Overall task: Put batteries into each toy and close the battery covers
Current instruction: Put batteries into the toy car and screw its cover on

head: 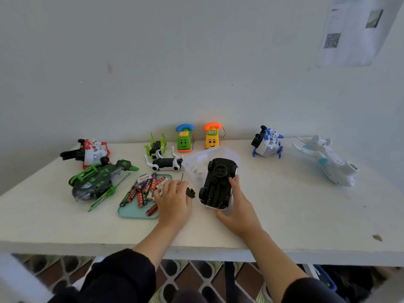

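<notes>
A toy car [218, 182] lies upside down on the white table [284, 215], its black underside up and the battery bay uncovered. My right hand [237, 206] grips its near right side. My left hand [172, 200] rests over the right edge of a teal tray [131, 212] that holds several red and white batteries [144, 189]; its fingers curl down among them, and whether they hold one is hidden. A small black battery cover [190, 192] lies between my hands. A thin screwdriver [182, 177] lies just beyond my left hand.
A clear plastic box [203, 158] sits behind the car. Left: a green-black helicopter [98, 182] and a red-white toy [91, 153]. At the back: two legged toys [156, 147], [167, 164], green [184, 138] and yellow [212, 136] phone toys. Right: a blue-white plane [267, 143] and a white plane [325, 160].
</notes>
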`<state>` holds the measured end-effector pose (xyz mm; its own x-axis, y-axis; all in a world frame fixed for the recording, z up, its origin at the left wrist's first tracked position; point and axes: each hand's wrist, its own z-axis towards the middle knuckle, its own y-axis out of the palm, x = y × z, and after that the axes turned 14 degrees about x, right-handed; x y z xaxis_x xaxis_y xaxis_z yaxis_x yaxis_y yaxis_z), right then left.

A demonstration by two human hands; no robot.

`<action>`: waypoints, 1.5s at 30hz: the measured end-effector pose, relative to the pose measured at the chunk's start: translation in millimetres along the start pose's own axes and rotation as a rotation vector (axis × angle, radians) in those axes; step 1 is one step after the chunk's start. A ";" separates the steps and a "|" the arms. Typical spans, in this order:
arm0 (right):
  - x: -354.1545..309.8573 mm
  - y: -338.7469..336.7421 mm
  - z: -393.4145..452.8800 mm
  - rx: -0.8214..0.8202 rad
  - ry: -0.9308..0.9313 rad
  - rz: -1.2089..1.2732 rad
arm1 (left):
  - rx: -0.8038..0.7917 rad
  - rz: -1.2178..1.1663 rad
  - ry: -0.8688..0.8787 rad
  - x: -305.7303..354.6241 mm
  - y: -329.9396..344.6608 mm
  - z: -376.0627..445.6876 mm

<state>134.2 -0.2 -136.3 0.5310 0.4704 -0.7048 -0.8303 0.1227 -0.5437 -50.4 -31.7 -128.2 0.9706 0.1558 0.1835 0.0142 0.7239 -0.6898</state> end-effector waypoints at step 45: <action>-12.0 31.4 -8.5 0.223 -0.218 -0.664 | -0.088 -0.759 -0.148 4.6 -26.9 20.2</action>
<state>103.2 -9.4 -148.8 0.9078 0.3952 -0.1402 -0.3724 0.6064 -0.7026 -51.1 -36.9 -94.7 0.6453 -0.2683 0.7153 0.6871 0.6130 -0.3900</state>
